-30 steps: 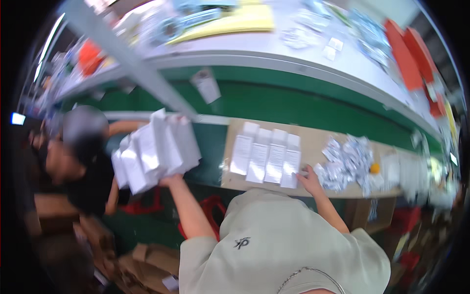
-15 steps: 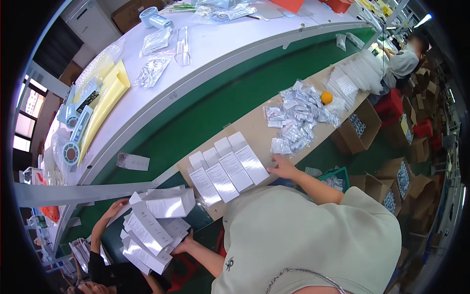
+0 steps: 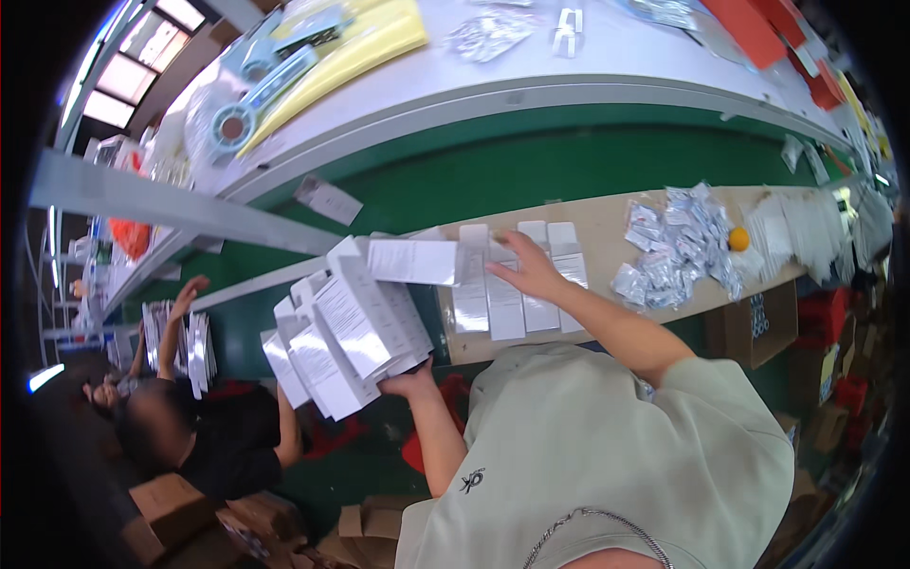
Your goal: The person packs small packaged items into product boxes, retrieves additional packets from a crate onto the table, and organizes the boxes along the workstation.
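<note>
A large pile of white printed cartons [image 3: 355, 327], some with flaps standing out, is held at the near end of the narrow bench. My left hand [image 3: 409, 381] grips the pile's lower right edge, its fingers partly hidden beneath. On the bench to the right lies a row of several similar white cartons [image 3: 507, 313], flaps toward the far side. Over this row my right hand [image 3: 531, 270] reaches with fingers and thumb apart, holding nothing I can see. One carton [image 3: 412, 262] lies across the pile's upper right, beside the row.
A tan bench [image 3: 607, 213] carries small clear packets [image 3: 678, 247] and an orange ball [image 3: 737, 239]. Beyond stands a white curved table [image 3: 531, 95]. A white bar [image 3: 190, 204] crosses at left. A co-worker in black [image 3: 223, 436] sits there, one forearm by the pile. Cardboard boxes [image 3: 754, 327] stand right.
My view has turned left. The pile has come closer to the carton row. My right hand has moved from the row's right side to above it. The co-worker's raised hand is now apart from the pile.
</note>
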### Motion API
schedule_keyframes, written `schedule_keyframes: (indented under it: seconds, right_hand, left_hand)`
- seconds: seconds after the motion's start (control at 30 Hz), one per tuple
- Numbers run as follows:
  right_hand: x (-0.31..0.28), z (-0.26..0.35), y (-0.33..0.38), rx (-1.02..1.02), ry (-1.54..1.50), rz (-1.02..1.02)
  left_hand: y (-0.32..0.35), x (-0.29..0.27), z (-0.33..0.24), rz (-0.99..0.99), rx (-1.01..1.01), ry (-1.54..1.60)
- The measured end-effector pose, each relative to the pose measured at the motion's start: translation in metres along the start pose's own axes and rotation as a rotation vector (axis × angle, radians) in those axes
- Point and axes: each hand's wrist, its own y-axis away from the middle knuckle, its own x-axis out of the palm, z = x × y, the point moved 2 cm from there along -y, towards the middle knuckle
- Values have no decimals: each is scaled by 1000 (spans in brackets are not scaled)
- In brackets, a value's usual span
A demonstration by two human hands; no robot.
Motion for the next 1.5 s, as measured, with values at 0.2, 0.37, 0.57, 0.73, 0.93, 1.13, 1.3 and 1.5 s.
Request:
schedule_keyframes:
  seconds: [0.2, 0.37, 0.57, 0.73, 0.93, 1.13, 1.3, 1.5]
  right_hand:
    - [73, 15, -120, 159, -140, 601]
    - [79, 49, -103, 183, 84, 842]
    - [74, 54, -93, 241, -128, 715]
    - [89, 2, -137, 319, -257, 514]
    - [139, -39, -168, 158, 313, 686]
    - [150, -51, -161, 192, 300, 775]
    - [145, -57, -144, 168, 281, 672]
    - [143, -61, -148, 164, 269, 734]
  left_hand:
    - [19, 6, 1, -200, 50, -129]
    - [39, 17, 8, -289, 48, -156]
    - [37, -46, -11, -599, 208, -135]
    - [59, -90, -54, -781, 543, -288]
    - [84, -33, 27, 96, 59, -876]
    - [21, 27, 85, 331, 571, -1370]
    - [-3, 33, 92, 393, 404, -1647]
    - [5, 6, 111, 437, 144, -1802]
